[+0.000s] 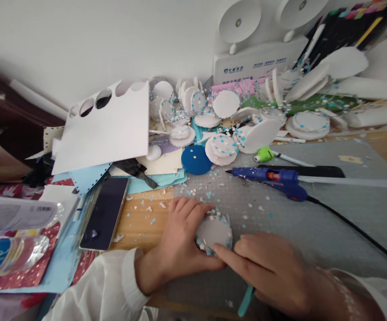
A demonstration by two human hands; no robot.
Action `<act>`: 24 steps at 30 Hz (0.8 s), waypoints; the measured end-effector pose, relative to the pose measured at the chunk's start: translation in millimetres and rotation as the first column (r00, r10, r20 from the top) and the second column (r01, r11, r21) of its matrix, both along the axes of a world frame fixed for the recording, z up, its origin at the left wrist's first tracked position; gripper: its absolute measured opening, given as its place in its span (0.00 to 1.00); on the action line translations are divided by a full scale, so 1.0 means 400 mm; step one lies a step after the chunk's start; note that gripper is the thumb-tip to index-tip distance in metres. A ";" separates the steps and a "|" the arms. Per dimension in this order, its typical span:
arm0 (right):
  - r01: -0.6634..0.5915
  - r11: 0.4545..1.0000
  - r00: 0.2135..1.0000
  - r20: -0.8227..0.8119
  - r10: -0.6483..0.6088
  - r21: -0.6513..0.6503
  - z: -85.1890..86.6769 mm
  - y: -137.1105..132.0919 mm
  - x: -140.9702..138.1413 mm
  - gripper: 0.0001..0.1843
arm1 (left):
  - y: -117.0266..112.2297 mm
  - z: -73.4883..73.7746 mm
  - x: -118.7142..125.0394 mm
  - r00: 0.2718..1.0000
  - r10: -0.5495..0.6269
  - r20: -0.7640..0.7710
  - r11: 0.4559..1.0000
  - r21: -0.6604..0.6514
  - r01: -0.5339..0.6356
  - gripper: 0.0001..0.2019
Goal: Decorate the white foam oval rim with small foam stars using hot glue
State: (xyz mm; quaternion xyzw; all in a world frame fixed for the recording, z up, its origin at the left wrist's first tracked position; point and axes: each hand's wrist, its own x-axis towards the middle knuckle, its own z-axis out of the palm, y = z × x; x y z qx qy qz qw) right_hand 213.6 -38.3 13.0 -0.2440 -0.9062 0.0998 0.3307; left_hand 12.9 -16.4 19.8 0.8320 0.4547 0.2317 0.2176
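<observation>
My left hand [183,234] curls its fingers and thumb around a small round disc [215,232] with a pale flat top. Tiny blue and white flower-shaped pieces cling around its edge. With the index finger stretched out, my right hand [270,267] touches the disc's near edge. A slim teal tool [246,299] sticks out below that hand, held in the curled fingers; its other end is hidden. Loose flower-shaped confetti [209,196] lies scattered just beyond the disc on the grey cutting mat [330,227].
A blue glue gun [280,177] with a black cable lies on the mat. Behind it are a blue round lid [196,159] and several white foam discs [222,149] with confetti. At left are a phone [104,214], a white board [106,129] and a plastic bottle [13,254].
</observation>
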 end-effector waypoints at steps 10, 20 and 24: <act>-0.069 0.976 0.989 -0.139 0.041 -0.205 0.038 0.021 0.011 0.16 | 0.006 0.007 -0.003 0.983 -0.039 0.182 0.990 -0.126 0.063 0.28; -0.074 0.994 0.997 -0.025 0.072 -0.086 0.004 0.003 0.022 0.10 | 0.006 -0.003 -0.008 0.949 -0.143 0.280 0.955 -0.212 0.206 0.32; -0.126 0.990 0.991 0.027 0.128 -0.057 0.012 0.006 0.015 0.13 | 0.002 -0.001 -0.007 0.956 -0.188 0.226 0.954 -0.189 0.232 0.32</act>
